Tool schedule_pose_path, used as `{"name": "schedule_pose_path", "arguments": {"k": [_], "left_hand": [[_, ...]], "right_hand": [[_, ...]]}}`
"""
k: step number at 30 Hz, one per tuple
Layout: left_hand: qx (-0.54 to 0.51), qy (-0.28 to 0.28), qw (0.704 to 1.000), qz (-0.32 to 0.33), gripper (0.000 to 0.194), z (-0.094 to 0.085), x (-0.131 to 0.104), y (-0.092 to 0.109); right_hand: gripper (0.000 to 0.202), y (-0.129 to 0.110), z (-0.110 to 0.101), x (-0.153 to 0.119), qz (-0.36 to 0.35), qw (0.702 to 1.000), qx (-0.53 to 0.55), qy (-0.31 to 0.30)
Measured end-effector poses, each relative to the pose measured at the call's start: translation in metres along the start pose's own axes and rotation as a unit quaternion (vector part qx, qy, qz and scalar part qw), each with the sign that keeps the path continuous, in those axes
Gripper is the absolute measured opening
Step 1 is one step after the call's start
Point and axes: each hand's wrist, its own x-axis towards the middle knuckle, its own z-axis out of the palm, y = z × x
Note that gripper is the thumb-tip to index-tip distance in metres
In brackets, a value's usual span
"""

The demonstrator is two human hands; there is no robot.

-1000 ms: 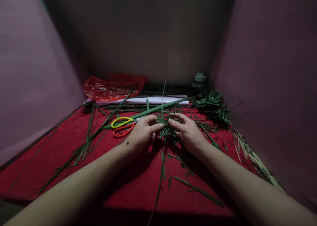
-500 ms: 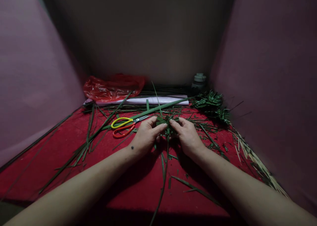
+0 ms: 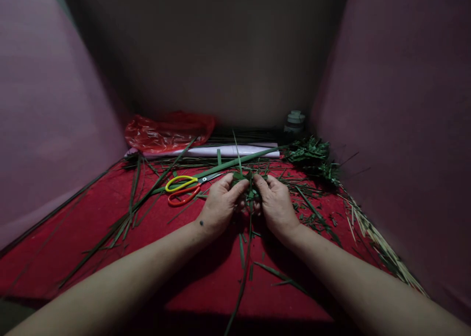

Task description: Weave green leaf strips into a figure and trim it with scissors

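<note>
Smooth pink walls slope in on both sides of me, and a dull dark wall closes the back. Between them lies the matte red table. At its rear I see a crumpled, shiny red plastic bag, a glossy pale roll and, to the right, a dark heap of ragged, glinting leaves. Long flat strips fan out on the left; thin straw-pale sticks line the right wall. The scissors, one loop yellow and one red, lie just beside my left hand.

The small green leaf piece is pinched between the fingers of my left hand and my right hand, over the middle of the table. A slim blade stands up from it, and a thin strand trails down toward me.

My fingers cover much of the piece, so its weave is hard to make out. The strand runs off the bottom edge, the scissor tips end close to my left fingers, and the jar sits in gloom. Scraps crowd my right wrist; more bare red shows beyond my left forearm.
</note>
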Motion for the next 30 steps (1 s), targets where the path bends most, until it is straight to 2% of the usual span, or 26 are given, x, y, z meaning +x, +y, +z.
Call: {"name": "schedule_pose_path", "arguments": {"k": [4,8,11,15,18,20,22,28,30], "left_hand": [[-0.065,-0.025,0.998,0.003,0.016,-0.002,0.001,-0.003],[0.027,-0.009,0.998,0.055,0.015,-0.006,0.003,-0.003],[0.112,0.021,0.988,0.105,0.011,-0.006,0.004,-0.003],[0.161,0.037,0.982,0.095,0.02,-0.001,-0.001,0.0],[0.125,0.035,0.991,0.041,0.024,0.005,-0.005,0.006],[0.073,0.036,0.997,-0.002,0.027,0.009,-0.005,0.008],[0.02,0.035,0.999,-0.021,0.027,0.011,-0.004,0.007],[-0.093,0.006,0.996,-0.018,0.021,0.014,0.0,-0.001],[-0.103,-0.01,0.994,-0.023,0.022,0.013,0.0,0.0]], "right_hand": [[0.03,-0.001,0.001,0.0,0.004,0.998,0.055,-0.021],[0.027,-0.007,-0.001,0.001,0.034,0.997,0.056,-0.04],[0.03,-0.009,-0.002,0.001,0.044,0.998,0.034,-0.01],[0.036,-0.006,-0.002,0.002,0.001,0.998,-0.051,0.044],[0.038,-0.003,-0.003,0.004,-0.06,0.99,-0.102,0.073],[0.038,-0.003,-0.003,0.005,-0.075,0.989,-0.099,0.079],[0.037,-0.002,-0.003,0.005,-0.071,0.992,-0.077,0.076],[0.034,-0.003,0.001,0.003,-0.015,0.997,0.063,0.039],[0.034,-0.004,0.001,0.003,-0.014,0.997,0.072,0.037]]}}
